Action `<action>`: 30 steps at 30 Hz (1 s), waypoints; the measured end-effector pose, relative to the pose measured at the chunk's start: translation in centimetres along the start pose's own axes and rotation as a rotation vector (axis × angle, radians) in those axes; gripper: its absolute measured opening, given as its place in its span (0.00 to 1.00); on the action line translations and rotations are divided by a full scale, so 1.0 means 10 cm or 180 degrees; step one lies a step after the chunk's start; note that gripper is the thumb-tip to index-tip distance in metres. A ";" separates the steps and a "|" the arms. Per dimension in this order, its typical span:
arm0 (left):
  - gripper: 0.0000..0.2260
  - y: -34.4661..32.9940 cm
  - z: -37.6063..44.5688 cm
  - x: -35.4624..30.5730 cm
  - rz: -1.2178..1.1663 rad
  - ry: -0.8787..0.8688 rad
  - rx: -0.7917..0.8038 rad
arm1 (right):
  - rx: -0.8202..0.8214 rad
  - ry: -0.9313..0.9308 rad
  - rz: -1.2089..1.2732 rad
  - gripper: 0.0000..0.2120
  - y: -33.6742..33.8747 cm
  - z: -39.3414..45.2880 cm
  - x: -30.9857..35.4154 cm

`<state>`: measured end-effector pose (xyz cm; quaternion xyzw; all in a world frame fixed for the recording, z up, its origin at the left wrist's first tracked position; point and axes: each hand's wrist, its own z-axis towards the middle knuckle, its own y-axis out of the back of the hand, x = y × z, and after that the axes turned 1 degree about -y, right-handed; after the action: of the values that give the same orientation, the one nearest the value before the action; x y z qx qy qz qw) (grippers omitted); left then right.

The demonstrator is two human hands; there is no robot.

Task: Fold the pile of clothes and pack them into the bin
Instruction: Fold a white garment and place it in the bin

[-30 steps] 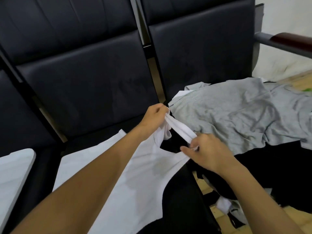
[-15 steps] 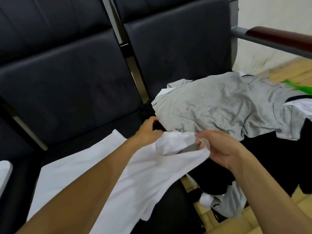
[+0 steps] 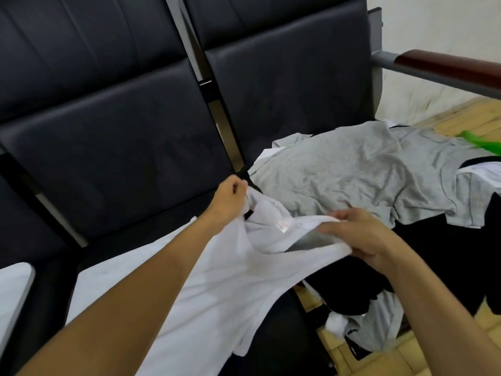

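A white sleeveless top (image 3: 217,289) lies spread over the black seat in front of me, its neck end lifted. My left hand (image 3: 230,198) grips one shoulder strap at the far side. My right hand (image 3: 360,237) pinches the other side of the neckline, where a small label shows. Behind them a pile of clothes covers the right seat: a grey T-shirt (image 3: 352,175) on top, black garments (image 3: 447,253) under it. No bin is in view.
Black padded seat backs (image 3: 113,131) rise behind the seats. A metal armrest with a brown wooden top (image 3: 447,69) crosses the upper right. More clothes (image 3: 366,329) hang off the seat edge over the wooden floor. Something white (image 3: 13,291) lies at far left.
The view has shifted. My hands have drawn apart, spreading the neckline of the white top, and its label now shows.
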<state>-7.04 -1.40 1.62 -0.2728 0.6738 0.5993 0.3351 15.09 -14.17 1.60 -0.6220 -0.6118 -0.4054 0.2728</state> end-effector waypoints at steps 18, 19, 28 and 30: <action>0.09 0.09 0.07 -0.60 -0.2488 0.1633 0.1546 | 0.0050 -0.0353 0.2130 0.04 0.12 0.10 -0.01; 0.14 0.03 0.07 -0.60 -0.2578 0.1732 0.1497 | 0.0194 -0.0525 0.2580 0.04 0.13 0.11 -0.02; 0.07 -0.27 0.23 -0.72 -0.2974 0.1855 0.0957 | 0.0118 -0.0818 0.4146 0.06 0.10 0.15 0.00; 0.07 -0.28 0.31 -0.75 -0.2510 0.1485 0.0714 | -0.0008 -0.0720 0.4405 0.04 0.12 0.14 0.02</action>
<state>0.20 1.04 5.47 -0.5975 0.6367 0.2725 0.4041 16.51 -13.04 1.19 -0.9073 -0.0995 -0.0721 0.4022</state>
